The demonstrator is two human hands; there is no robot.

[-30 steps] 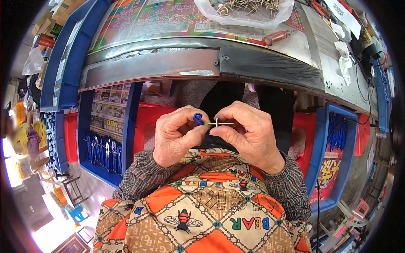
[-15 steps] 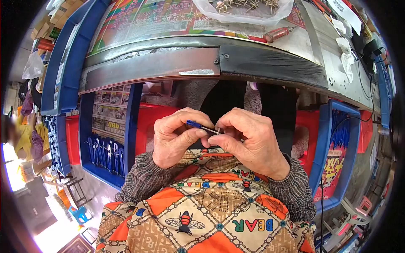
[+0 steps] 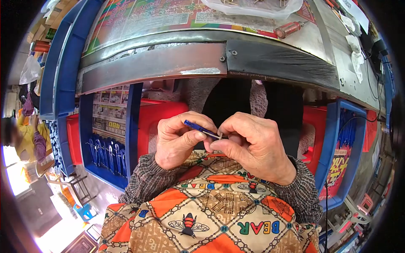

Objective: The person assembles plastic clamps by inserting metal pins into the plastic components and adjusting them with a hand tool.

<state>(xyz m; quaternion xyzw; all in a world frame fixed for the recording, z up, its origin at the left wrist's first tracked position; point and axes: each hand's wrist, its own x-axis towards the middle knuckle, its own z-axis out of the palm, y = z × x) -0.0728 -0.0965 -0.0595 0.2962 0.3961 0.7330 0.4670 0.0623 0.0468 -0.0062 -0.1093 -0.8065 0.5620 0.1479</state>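
Since a second ago the blue plastic piece (image 3: 195,125) has swung: it stood nearly end-on at the left fingertips, now slants from upper left down to lower right. View has shifted too; the tray on the worktop sits higher and is cut by the top edge.

Blue piece is in mid-air over the lap, pinched between thumb and forefinger of the left hand (image 3: 179,140). Right hand (image 3: 256,145) has thumb and forefinger closed on a small metal pin (image 3: 220,136) at the piece's lower end. Fingertips of both hands very near each other; whether the pin is seated in the piece, cannot tell.

Below: checked sleeves (image 3: 145,177) and a patterned apron (image 3: 211,206) with bees and the lettering BEAR. Left of the hands, a blue bin (image 3: 133,122) with a row of blue parts (image 3: 105,154) in it, beside a red stool (image 3: 162,120). To the right, another blue bin (image 3: 330,145), also with blue parts.

Beyond the hands, the worktop (image 3: 168,41): printed sheet (image 3: 139,25), red-handled screwdriver (image 3: 288,29), translucent tray (image 3: 253,10) with metal bits just showing. Far left, a person in yellow (image 3: 26,137), blurred.
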